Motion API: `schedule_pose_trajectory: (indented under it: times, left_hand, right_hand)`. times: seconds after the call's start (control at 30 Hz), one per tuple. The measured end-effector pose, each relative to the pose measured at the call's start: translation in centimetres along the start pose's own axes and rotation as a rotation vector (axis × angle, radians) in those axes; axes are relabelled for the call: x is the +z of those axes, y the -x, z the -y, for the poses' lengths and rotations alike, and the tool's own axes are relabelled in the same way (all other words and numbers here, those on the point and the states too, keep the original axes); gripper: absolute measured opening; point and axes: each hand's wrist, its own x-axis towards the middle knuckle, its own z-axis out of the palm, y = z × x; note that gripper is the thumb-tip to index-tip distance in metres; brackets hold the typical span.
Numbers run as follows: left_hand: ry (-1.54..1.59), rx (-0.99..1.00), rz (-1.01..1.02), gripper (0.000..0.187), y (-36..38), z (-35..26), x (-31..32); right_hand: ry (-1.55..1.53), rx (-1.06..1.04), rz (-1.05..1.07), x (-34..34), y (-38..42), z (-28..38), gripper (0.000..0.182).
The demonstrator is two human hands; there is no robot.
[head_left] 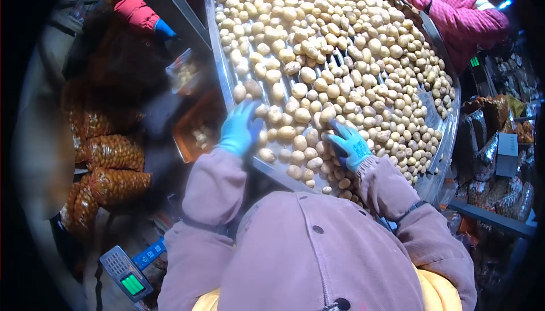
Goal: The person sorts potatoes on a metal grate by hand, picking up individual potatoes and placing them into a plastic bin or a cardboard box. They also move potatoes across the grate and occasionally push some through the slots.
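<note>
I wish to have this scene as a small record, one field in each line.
left hand: blue glove, palm down at the potatoes, grip unclear
right hand: blue glove, fingers among potatoes, grip unclear
table: metal-rimmed, heaped with potatoes
other people: red sleeve upper left, pink sleeve upper right
sacks: full, at picture left
scale: lower left, display lit green

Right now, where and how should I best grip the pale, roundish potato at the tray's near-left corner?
Probably pinch the potato across its middle, bringing the blue-gloved left hand from above the grey tray rim: that side looks free, its curved top is exposed, and other potatoes lie beyond.
</note>
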Motion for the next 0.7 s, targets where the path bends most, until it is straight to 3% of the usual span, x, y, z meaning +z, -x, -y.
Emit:
schedule_pose_trajectory:
  times: [0.03, 0.13, 0.27, 0.33, 0.43, 0.5, 0.57, 0.63, 0.7]
  left_hand:
    - [-0.047, 0.033, 0.047, 0.047, -0.9, -0.3, 0.7]
    - [-0.231, 0.134, 0.18, 0.049, -1.9, -0.4, 3.5]
    - [-0.186, 0.128, 0.337, 0.047, -3.2, -0.2, 4.7]
    - [-0.216, 0.111, 0.355, 0.048, -3.7, -0.4, 4.7]
    - [-0.318, 0.06, 0.387, 0.047, -4.1, -2.0, 3.8]
    - [-0.166, -0.014, 0.328, 0.048, -3.8, -1.1, 4.1]
    - [-0.01, -0.106, 0.287, 0.047, -3.5, -0.7, 4.1]
    - [0.393, -0.34, 0.182, 0.046, -3.2, 1.0, 6.1]
    - [0.524, -0.396, 0.085, 0.043, -3.7, 0.6, 5.7]
  right_hand:
    - [-0.066, 0.017, 0.058, 0.1, 1.1, -0.6, 0.068]
    - [-0.071, -0.024, -0.05, -2.8, 2.1, 0.4, 0.037]
    - [0.0, -0.083, -0.322, -3.9, -1.1, -0.2, 0.042]
    - [-0.036, -0.126, -0.192, -4.6, -4.6, 1.6, 0.046]
    - [0.225, -0.034, 0.036, -0.7, -9.7, 3.1, 0.041]
    - [0.33, 0.088, 0.209, 1.2, -12.4, 4.5, 0.046]
    - [0.37, 0.097, 0.193, 2.3, -13.5, 5.1, 0.046]
    - [0.376, 0.117, 0.183, 2.8, -13.2, 5.0, 0.049]
    - [0.275, 0.194, 0.181, 2.9, -12.3, 4.6, 0.05]
